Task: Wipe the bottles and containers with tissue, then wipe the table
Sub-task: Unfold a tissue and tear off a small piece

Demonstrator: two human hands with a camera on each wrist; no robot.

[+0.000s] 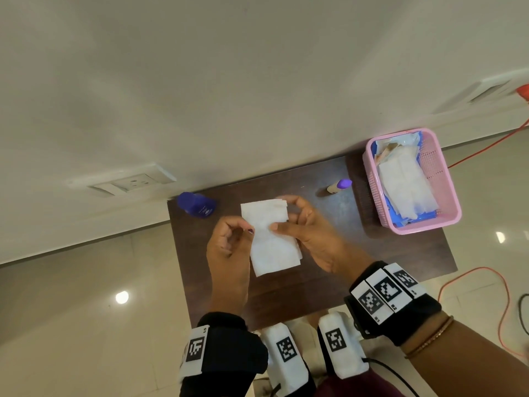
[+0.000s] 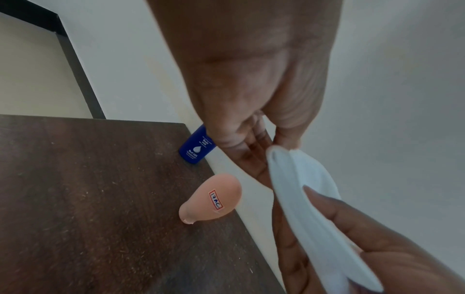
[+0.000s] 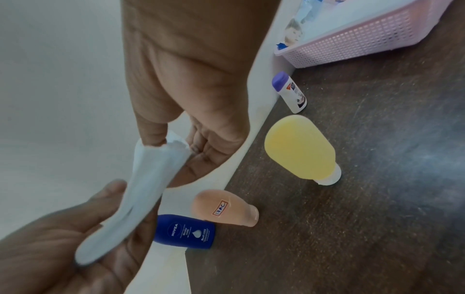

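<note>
The fingers of the right hand pinch the right edge of a folded white tissue, the thumb on its top side. The fingers of the left hand are curled and pinch the left edge of the same tissue. The tissue is held above the dark tabletop.

Along the wall side of the tabletop stand a blue bottle, a peach bottle, a yellow bottle and a small white bottle with purple cap. At the right end of the tabletop sits a pink basket holding more tissues.
</note>
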